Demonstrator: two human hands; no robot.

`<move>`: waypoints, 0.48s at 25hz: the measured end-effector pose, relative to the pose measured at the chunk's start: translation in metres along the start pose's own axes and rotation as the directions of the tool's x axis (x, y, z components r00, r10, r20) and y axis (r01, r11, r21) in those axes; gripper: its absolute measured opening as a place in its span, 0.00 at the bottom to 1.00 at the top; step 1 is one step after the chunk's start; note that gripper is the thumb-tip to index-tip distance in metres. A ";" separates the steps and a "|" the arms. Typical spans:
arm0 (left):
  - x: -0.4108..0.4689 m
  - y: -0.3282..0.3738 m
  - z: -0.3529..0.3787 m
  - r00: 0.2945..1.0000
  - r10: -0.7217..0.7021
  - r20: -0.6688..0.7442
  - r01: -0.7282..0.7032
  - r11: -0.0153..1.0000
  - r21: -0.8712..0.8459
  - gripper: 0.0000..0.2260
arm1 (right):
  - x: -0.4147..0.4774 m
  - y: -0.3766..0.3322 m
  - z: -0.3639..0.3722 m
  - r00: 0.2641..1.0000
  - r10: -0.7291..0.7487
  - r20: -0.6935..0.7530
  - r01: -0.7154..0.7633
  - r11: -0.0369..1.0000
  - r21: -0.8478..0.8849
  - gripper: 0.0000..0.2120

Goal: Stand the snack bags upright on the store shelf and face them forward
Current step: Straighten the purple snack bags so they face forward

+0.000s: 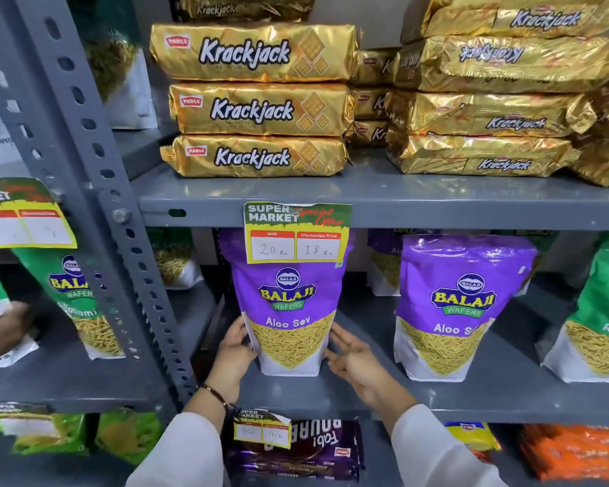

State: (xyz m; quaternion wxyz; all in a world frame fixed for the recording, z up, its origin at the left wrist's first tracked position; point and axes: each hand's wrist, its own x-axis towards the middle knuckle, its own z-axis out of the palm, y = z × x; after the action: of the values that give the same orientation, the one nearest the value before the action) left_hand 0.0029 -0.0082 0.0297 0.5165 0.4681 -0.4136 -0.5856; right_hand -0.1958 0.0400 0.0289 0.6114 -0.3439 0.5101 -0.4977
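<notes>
A purple Balaji Aloo Sev bag (289, 311) stands upright on the grey middle shelf (471, 398) with its front facing me. My left hand (231, 349) presses against its lower left edge, fingers curled on the bag's side. My right hand (355, 360) is at its lower right edge, palm turned to the bag and fingers spread, the fingertips just at the edge. A second purple Aloo Sev bag (450, 304) stands upright to the right, also front-facing. A green Balaji bag (605, 311) stands at the far right, partly cut off.
A price tag (296, 233) hangs from the shelf above, over the bag's top. Gold Krackjack packs (254, 110) are stacked on the upper shelf. A slotted grey post (120, 240) stands to the left. Beyond it a green bag (81, 304) leans, near another person's hand (7, 325).
</notes>
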 end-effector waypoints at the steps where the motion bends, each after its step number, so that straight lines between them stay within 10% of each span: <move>1: -0.005 0.000 0.000 1.000 -0.005 0.005 0.005 1.000 0.003 0.30 | -0.003 -0.001 0.000 1.000 0.006 0.005 -0.006 1.000 0.009 0.33; 12: -0.022 0.003 -0.002 1.000 -0.017 0.010 0.017 1.000 0.000 0.32 | -0.008 0.004 -0.002 1.000 0.012 0.025 -0.013 0.998 0.063 0.33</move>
State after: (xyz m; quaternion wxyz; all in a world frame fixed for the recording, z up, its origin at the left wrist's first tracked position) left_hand 0.0063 0.0131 0.0347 0.5092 0.4687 -0.4123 -0.5925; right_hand -0.1963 0.0488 0.0269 0.6312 -0.3273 0.4888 -0.5056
